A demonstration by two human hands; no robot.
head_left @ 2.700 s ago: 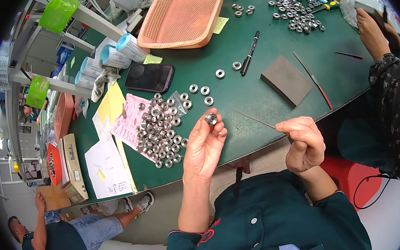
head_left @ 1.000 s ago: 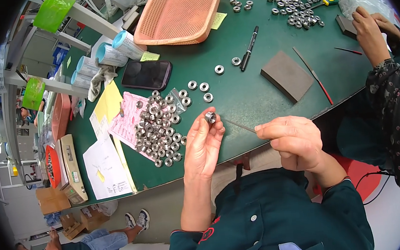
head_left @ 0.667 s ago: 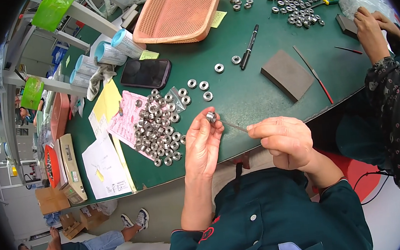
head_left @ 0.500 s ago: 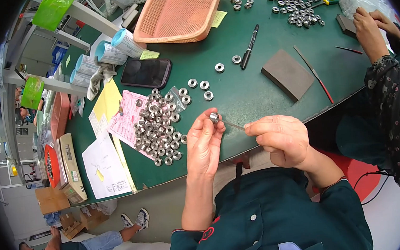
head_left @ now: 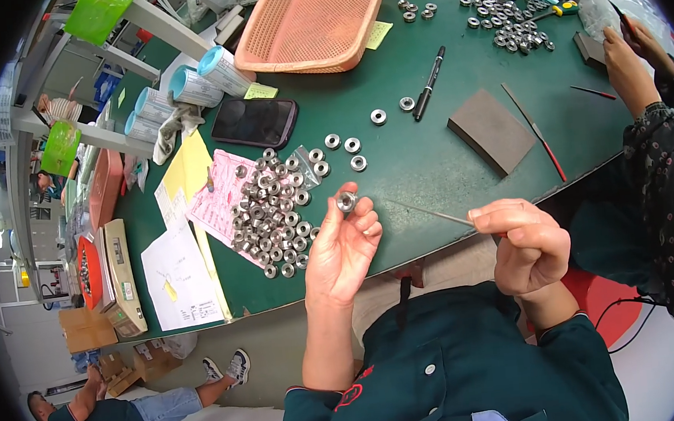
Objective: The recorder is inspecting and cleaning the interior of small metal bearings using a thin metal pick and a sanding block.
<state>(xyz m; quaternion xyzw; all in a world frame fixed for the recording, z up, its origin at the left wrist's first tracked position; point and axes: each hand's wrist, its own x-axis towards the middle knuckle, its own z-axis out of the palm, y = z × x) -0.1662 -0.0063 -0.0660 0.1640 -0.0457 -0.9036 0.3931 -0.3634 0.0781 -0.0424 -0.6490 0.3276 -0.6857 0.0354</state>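
The left hand (head_left: 346,250) pinches a small metal ring (head_left: 347,201) between thumb and fingertips, held over the near edge of the green table (head_left: 328,103). The right hand (head_left: 526,242) grips a thin metal rod (head_left: 431,213), its fingers curled in around the near end. Half a second ago the rod's tip was at the ring; now it points toward it from a clear gap, the right hand having drawn back to the right. The ring (seen more side-on then) now turns its round opening up to view. The heap of rings (head_left: 272,216) lies left of the left hand, partly on a pink sheet (head_left: 222,192), much as before.
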